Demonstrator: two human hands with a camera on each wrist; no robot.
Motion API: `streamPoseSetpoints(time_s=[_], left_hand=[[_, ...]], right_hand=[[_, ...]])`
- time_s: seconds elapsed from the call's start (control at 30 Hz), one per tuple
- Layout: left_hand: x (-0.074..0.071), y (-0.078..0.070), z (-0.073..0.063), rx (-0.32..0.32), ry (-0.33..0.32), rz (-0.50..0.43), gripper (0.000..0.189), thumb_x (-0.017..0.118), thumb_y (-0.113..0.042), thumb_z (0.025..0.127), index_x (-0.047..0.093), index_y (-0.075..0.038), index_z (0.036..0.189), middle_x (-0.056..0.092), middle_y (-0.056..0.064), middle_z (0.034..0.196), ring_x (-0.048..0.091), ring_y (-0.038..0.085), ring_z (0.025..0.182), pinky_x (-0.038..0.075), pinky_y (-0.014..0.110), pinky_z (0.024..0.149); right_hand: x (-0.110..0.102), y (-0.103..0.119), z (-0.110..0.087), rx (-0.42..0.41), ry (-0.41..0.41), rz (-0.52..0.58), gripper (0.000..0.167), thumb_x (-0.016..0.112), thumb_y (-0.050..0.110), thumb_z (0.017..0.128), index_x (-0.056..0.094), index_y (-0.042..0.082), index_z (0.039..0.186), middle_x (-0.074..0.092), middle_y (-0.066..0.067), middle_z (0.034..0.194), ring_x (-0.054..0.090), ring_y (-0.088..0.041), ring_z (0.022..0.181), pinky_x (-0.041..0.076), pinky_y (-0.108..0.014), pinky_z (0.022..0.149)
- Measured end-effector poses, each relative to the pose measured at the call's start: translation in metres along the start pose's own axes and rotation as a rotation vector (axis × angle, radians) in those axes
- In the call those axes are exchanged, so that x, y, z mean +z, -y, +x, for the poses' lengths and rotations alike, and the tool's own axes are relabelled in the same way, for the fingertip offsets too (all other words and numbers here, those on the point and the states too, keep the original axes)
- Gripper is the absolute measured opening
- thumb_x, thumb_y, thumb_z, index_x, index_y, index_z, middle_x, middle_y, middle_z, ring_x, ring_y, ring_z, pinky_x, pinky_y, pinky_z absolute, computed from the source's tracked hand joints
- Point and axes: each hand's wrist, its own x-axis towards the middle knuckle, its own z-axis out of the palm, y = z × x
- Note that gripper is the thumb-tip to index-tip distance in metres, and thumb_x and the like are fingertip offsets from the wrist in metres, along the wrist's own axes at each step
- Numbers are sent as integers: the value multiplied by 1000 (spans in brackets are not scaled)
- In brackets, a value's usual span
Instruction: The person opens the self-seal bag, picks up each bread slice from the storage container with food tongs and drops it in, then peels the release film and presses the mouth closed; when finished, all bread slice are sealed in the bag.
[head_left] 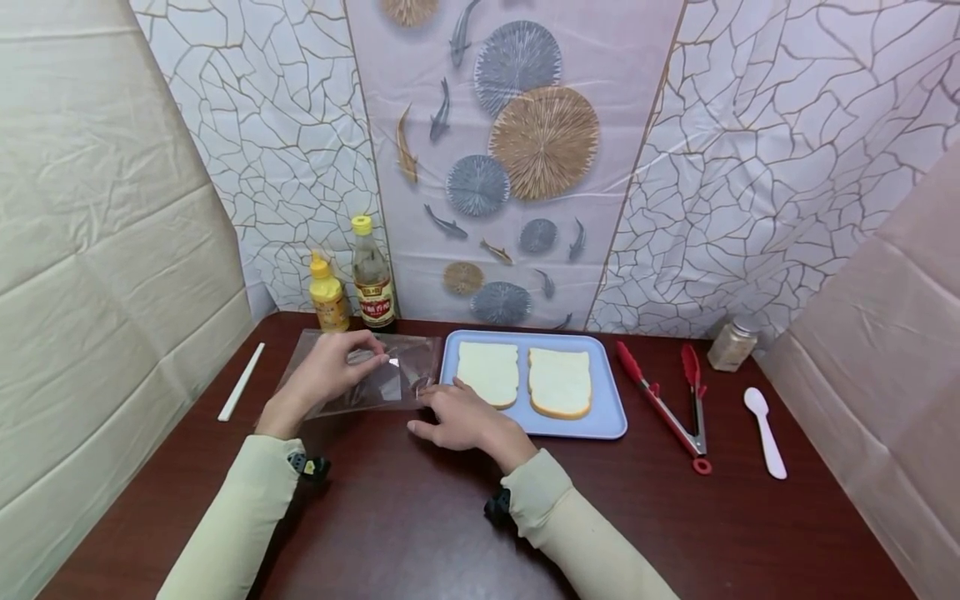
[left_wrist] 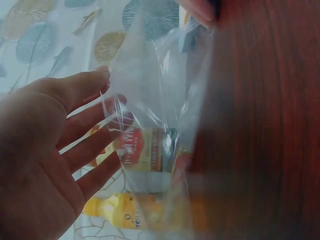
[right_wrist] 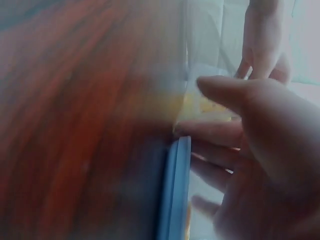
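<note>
A clear plastic bag [head_left: 352,392] lies on the table, and part of it is raised. My left hand [head_left: 335,367] pinches its upper layer between thumb and fingers; in the left wrist view the film [left_wrist: 155,100] hangs from the fingertips of the left hand [left_wrist: 65,130]. My right hand [head_left: 465,417] has its fingers extended, and their tips touch the bag's right end beside the blue tray [head_left: 615,421]. Two bread slices [head_left: 489,373] lie side by side on that tray. In the right wrist view the right hand [right_wrist: 265,140] is beside the tray's rim [right_wrist: 175,190].
Behind the bag stand a yellow squeeze bottle [head_left: 328,298] and a vinegar bottle [head_left: 373,279]. A white stick [head_left: 242,382] lies at left. Right of the tray are red tongs [head_left: 667,412], a small jar [head_left: 733,344] and a white spoon [head_left: 766,433].
</note>
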Motion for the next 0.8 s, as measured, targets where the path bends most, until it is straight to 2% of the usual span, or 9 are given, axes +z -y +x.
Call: streamPoseSetpoints(time_s=[0.07,0.17,0.3,0.37,0.5,0.63,0.73,0.8], left_hand=[[3,2,0,-25,12,-4,8,79,-22,102,77,-14,102,82,4,106,77,29,113,61,56,99],[6,5,-1,-55,36,-14,10,79,-25,102,76,-15,102,82,5,109,77,29,114,60,58,100],[8,7,-1,-47,49,-20,11,80,-25,101,75,-15,100,81,3,106,77,25,110,62,52,97],[10,8,0,-34,53,-21,11,80,-24,101,75,-14,101,81,2,104,77,22,106,63,50,96],[12,8,-1,-14,63,-12,10,80,-23,101,76,-14,102,81,1,102,75,21,102,62,51,97],[14,11,-1,-3,65,-9,8,81,-22,100,75,-15,102,81,0,101,75,21,101,61,51,97],[16,13,-1,0,62,-11,7,81,-20,100,75,-16,101,81,0,100,75,21,100,62,52,96],[17,14,-1,4,60,-18,7,81,-20,100,75,-16,101,81,0,100,75,20,99,62,53,95]], right_hand=[[-1,-5,0,-35,-24,48,55,57,47,111,65,6,148,61,-10,159,50,-24,155,26,-54,135],[-4,-15,-4,-87,-88,166,52,59,42,111,66,5,146,64,-11,155,54,-25,151,35,-49,132],[-11,-34,-17,-123,-244,315,43,65,30,109,68,2,142,70,-12,146,61,-28,143,47,-47,123],[-15,-48,-29,-121,-335,358,38,66,23,108,70,0,139,73,-14,141,64,-30,139,51,-50,118],[-26,-82,-62,-61,-470,425,31,69,15,106,73,-2,133,75,-17,134,68,-34,130,58,-56,107],[-38,-122,-103,62,-568,439,29,71,11,105,74,-1,131,75,-18,133,69,-36,127,59,-58,104],[-47,-151,-139,175,-646,348,29,72,9,104,74,0,132,74,-18,134,69,-36,125,60,-57,101],[-52,-167,-162,245,-705,278,30,73,11,104,74,2,132,73,-18,134,69,-36,118,61,-51,96]])
